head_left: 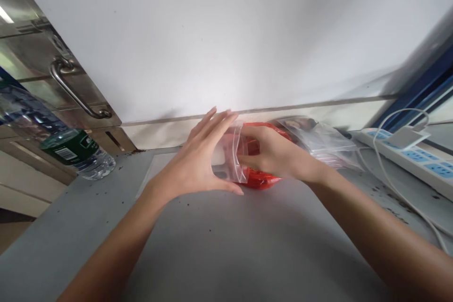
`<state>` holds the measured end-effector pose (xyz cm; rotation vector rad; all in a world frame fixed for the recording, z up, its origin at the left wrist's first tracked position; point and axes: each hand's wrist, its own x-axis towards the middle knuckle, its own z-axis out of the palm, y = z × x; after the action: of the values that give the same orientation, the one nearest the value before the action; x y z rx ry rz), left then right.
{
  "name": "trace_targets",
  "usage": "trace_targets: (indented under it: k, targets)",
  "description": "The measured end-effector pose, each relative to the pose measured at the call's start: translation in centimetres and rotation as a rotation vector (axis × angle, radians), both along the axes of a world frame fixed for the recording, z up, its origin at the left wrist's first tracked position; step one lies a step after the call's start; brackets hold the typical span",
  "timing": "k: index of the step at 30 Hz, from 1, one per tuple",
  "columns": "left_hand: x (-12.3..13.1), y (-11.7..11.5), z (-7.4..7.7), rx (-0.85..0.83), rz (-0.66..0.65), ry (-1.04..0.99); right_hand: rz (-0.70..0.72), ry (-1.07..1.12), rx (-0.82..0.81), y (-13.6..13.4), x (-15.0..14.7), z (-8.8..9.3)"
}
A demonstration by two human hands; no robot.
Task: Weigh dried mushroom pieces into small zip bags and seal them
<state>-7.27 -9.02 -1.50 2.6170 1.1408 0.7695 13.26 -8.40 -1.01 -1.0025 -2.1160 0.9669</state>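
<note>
A clear zip bag (pixel 235 163) is between my hands, above the grey tabletop, with its zip edge facing my right hand. My left hand (pixel 198 163) is open and curved around the bag's left side, its fingers and thumb wide apart. My right hand (pixel 274 153) has its thumb and fingers on the bag's edge; the fingertips are partly hidden by the plastic. Just behind the right hand lies a red plastic bag (pixel 264 180). What lies inside the clear bag is blurred and hidden in part by my left hand.
A water bottle (pixel 78 151) with a green label stands at left beside a metal door handle (pixel 79 92). Further clear bags (pixel 329 144) lie right of the red one. A power strip (pixel 414 153) with a white plug and cable (pixel 392 186) occupies the right. A white wall (pixel 226 47) rises behind.
</note>
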Motion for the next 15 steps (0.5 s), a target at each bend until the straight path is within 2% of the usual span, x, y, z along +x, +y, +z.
trace_targets:
  k: [3,8,12,15]
  targets:
    - [0.0,0.0,0.0,-0.054,0.004,-0.004,0.007,-0.009,0.034,0.1,0.1,0.0]
    - [-0.1,0.3,0.0,-0.056,0.05,-0.137,-0.063,-0.062,0.035,0.4,0.3,0.0]
    - [-0.3,0.9,-0.3,-0.1,0.08,-0.161,-0.092,0.013,0.032,0.5,0.3,-0.1]
    - [-0.4,1.1,-0.4,-0.143,0.092,-0.232,-0.061,0.083,-0.048,0.4,0.1,0.0]
